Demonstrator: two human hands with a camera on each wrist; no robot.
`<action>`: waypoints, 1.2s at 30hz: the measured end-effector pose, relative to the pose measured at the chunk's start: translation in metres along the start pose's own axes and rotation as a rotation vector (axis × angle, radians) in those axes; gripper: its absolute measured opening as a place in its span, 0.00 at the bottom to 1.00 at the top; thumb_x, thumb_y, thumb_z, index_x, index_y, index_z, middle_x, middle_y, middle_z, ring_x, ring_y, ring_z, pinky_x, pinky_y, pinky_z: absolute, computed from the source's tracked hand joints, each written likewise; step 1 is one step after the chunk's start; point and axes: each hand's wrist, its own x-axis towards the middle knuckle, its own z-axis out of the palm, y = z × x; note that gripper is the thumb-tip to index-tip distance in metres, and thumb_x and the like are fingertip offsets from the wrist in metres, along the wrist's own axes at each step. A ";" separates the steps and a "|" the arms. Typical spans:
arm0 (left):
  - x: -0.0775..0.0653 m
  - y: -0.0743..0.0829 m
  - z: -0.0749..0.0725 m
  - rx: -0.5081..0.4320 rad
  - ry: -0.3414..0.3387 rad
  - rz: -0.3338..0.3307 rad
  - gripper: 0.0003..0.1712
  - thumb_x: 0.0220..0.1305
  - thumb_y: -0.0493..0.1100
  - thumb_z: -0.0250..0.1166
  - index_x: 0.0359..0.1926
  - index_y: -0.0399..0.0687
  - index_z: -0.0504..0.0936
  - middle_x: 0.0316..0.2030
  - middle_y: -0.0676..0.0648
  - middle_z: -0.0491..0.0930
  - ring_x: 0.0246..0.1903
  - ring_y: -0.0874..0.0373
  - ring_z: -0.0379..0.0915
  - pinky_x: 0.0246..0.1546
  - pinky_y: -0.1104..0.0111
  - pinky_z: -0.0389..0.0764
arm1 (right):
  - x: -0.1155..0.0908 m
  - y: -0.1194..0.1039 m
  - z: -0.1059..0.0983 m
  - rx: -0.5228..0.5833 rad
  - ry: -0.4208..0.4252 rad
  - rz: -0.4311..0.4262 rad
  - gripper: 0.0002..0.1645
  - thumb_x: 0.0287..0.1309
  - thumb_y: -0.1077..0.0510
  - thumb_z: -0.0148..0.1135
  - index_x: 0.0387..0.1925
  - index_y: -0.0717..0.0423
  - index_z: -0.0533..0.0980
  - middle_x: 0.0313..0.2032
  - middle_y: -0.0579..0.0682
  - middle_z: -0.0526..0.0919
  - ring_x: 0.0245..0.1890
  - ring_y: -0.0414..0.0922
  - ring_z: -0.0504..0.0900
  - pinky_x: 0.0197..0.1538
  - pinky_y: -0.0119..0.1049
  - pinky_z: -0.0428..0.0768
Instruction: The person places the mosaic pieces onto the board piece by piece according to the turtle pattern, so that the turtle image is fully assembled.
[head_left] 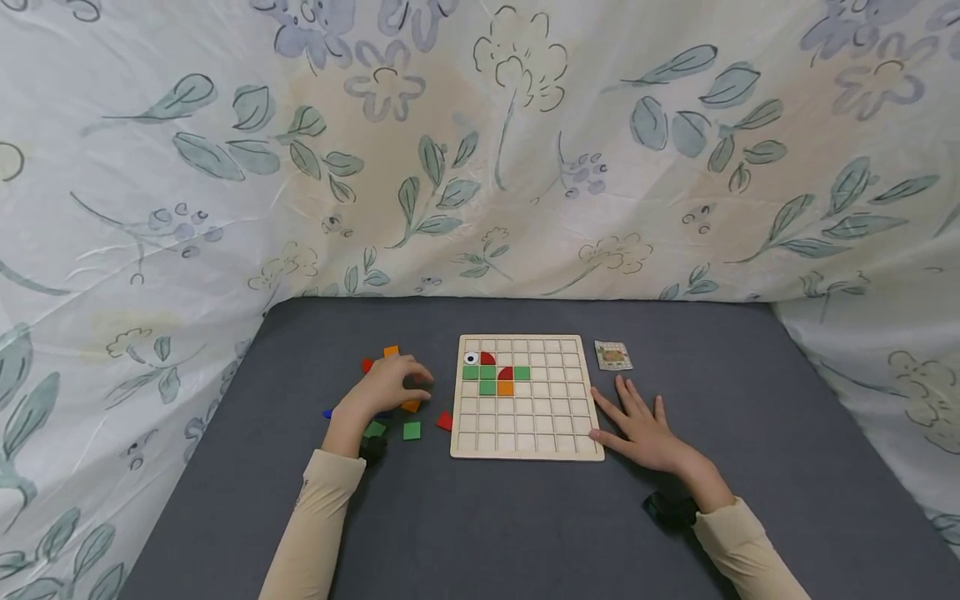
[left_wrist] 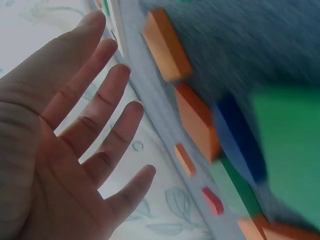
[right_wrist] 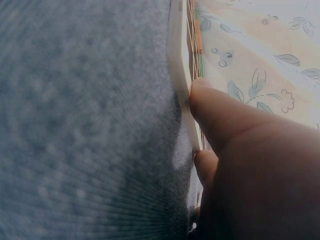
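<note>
At the near side of the grey table (head_left: pixel 525 533), two cream sleeves (head_left: pixel 311 517) reach forward. A green tile (head_left: pixel 412 431) lies just on the near side of the left hand (head_left: pixel 386 385), and a red tile (head_left: pixel 446 421) sits between that hand and the board (head_left: pixel 525 446). The right hand (head_left: pixel 641 429) is spread wide, thumb and a fingertip touching the board's right edge. Thumb and fingers of the left hand stand apart, gripping nothing, over loose tiles; an orange tile (head_left: pixel 411 407) is just below its fingertips, though whether they touch I cannot tell. Toward the board's far left corner sit green, red and orange tiles and an eye piece (head_left: pixel 471 358). Beyond the right hand's fingertips lies a small card (head_left: pixel 613 356), its print too small to read. Behind hangs a flowered curtain (head_left: pixel 517 208).
</note>
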 end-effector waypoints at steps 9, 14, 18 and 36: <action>-0.018 -0.011 -0.006 0.043 -0.018 -0.024 0.13 0.51 0.48 0.70 0.40 0.51 0.86 0.35 0.51 0.78 0.36 0.54 0.71 0.40 0.55 0.71 | 0.000 0.001 0.002 0.006 0.006 -0.010 0.44 0.60 0.36 0.51 0.71 0.46 0.50 0.71 0.66 0.36 0.70 0.64 0.33 0.58 0.71 0.26; -0.023 -0.012 -0.007 0.073 -0.045 -0.049 0.14 0.50 0.49 0.71 0.39 0.53 0.86 0.36 0.51 0.78 0.39 0.53 0.67 0.46 0.45 0.66 | 0.001 0.005 0.005 0.026 0.021 -0.034 0.43 0.60 0.36 0.51 0.72 0.44 0.50 0.70 0.67 0.36 0.70 0.63 0.32 0.57 0.71 0.25; -0.023 -0.012 -0.007 0.085 -0.049 -0.060 0.14 0.49 0.49 0.72 0.40 0.54 0.85 0.36 0.51 0.78 0.40 0.53 0.66 0.47 0.45 0.65 | 0.002 0.008 0.006 -0.002 -0.003 -0.010 0.44 0.60 0.34 0.49 0.72 0.42 0.48 0.71 0.63 0.34 0.70 0.61 0.31 0.58 0.70 0.25; -0.022 -0.012 -0.004 0.127 -0.013 -0.064 0.12 0.49 0.50 0.72 0.36 0.55 0.86 0.36 0.53 0.78 0.45 0.51 0.67 0.57 0.40 0.57 | 0.001 0.000 -0.001 -0.023 -0.029 0.029 0.45 0.59 0.34 0.51 0.72 0.46 0.50 0.71 0.64 0.35 0.70 0.63 0.33 0.59 0.70 0.26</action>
